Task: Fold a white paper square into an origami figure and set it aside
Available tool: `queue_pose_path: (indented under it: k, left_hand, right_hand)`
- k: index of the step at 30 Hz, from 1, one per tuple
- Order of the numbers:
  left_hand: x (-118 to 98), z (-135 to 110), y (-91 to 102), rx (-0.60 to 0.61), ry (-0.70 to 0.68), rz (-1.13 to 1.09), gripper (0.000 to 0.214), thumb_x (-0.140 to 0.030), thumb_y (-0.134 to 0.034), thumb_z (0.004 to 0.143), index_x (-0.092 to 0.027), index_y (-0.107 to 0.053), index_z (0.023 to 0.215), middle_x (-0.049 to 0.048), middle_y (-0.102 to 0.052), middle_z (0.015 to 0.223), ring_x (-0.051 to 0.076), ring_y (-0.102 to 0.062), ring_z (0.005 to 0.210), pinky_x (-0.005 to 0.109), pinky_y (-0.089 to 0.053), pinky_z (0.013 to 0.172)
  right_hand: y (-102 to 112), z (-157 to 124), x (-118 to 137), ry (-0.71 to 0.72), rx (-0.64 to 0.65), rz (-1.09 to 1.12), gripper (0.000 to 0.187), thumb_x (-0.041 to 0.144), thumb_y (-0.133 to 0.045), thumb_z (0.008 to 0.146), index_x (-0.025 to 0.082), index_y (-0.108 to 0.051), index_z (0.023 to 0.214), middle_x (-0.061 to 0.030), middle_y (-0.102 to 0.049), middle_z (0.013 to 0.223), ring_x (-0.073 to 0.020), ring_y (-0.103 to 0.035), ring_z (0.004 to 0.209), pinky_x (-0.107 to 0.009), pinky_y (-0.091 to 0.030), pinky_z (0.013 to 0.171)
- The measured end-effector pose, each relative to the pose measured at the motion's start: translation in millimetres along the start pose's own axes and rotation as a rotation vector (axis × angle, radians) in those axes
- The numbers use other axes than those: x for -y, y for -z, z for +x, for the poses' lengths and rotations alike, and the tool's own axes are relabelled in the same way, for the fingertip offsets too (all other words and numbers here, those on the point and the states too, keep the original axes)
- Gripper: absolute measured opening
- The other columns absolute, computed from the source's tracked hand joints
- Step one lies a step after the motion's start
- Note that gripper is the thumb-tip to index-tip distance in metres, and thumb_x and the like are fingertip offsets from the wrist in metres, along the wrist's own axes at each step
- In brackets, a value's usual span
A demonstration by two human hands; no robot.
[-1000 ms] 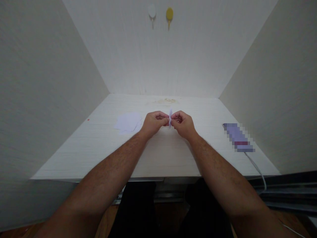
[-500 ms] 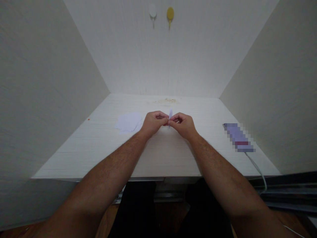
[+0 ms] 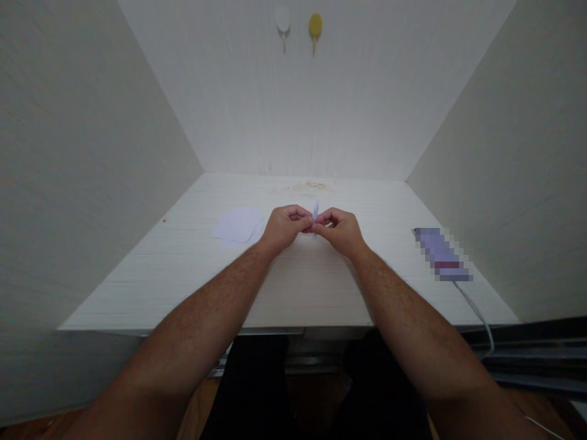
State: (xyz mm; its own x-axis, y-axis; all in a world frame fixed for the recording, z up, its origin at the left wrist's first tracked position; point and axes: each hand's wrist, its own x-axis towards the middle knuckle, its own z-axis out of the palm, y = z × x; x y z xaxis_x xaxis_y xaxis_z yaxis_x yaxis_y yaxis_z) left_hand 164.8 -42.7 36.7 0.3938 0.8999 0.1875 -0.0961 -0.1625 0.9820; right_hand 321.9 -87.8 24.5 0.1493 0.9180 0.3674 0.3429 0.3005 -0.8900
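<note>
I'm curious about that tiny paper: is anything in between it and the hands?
Nothing visible. The left hand and right hand pinch the tiny paper directly; the loose sheets lie apart, to the left.

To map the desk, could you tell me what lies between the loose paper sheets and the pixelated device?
In the head view, the left hand and right hand meet there, pinching a small folded paper.

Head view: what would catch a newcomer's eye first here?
The two hands meet mid-table: the left hand and the right hand pinch a small paper slip between their fingers. To their left, loose sheets lie on the white table. A yellow hook stands out high on the back wall.
</note>
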Motion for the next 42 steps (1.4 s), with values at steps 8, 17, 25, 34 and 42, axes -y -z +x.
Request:
queue_pose_path:
  k: [8,17,25,34,42]
  left_hand:
    - [0.6,0.2,-0.7,-0.007,0.005,0.003,0.025,-0.032,-0.079,0.064,-0.013,-0.066,0.073,0.0027,-0.068,0.062,0.013,-0.064,0.058,0.030,-0.056,0.065]
    - [1.3,0.4,-0.4,0.020,0.026,-0.011,0.026,-0.032,-0.079,0.062,-0.012,-0.067,0.073,0.0029,-0.068,0.063,0.013,-0.064,0.058,0.030,-0.055,0.065]
    - [3.6,2.5,-1.4,-0.035,-0.015,0.069,0.018,-0.028,-0.073,0.067,-0.013,-0.065,0.073,0.0015,-0.066,0.061,0.011,-0.061,0.057,0.025,-0.051,0.059]
    - [8.6,3.9,-2.4,-0.099,-0.086,0.235,0.015,-0.028,-0.069,0.071,-0.015,-0.067,0.077,0.0014,-0.067,0.068,0.012,-0.061,0.060,0.026,-0.051,0.061]
    - [16.0,6.9,-0.8,-0.067,-0.094,0.166,0.014,-0.027,-0.070,0.070,-0.016,-0.065,0.075,0.0013,-0.069,0.072,0.012,-0.063,0.067,0.027,-0.052,0.068]
  right_hand:
    - [-0.1,0.3,0.3,-0.039,0.012,0.045,0.024,0.035,-0.080,0.062,0.018,-0.066,0.071,-0.0012,-0.068,0.067,-0.0112,-0.058,0.059,-0.024,-0.045,0.054]
    - [0.4,-0.1,0.8,-0.033,0.012,0.034,0.019,0.031,-0.076,0.064,0.018,-0.063,0.069,-0.0001,-0.066,0.065,-0.0107,-0.058,0.056,-0.024,-0.046,0.055]
    - [-0.8,2.7,-2.8,-0.037,-0.011,0.047,0.017,0.031,-0.073,0.066,0.018,-0.064,0.070,-0.0008,-0.066,0.066,-0.0120,-0.059,0.058,-0.024,-0.046,0.053]
    - [-1.9,2.9,-7.1,0.001,-0.051,-0.011,0.013,0.030,-0.070,0.069,0.018,-0.065,0.071,-0.0009,-0.066,0.066,-0.0122,-0.059,0.058,-0.025,-0.047,0.054]
    - [-2.4,3.0,-8.8,0.000,-0.048,-0.016,0.014,0.031,-0.070,0.069,0.018,-0.066,0.073,-0.0012,-0.066,0.068,-0.0127,-0.060,0.061,-0.025,-0.047,0.054]
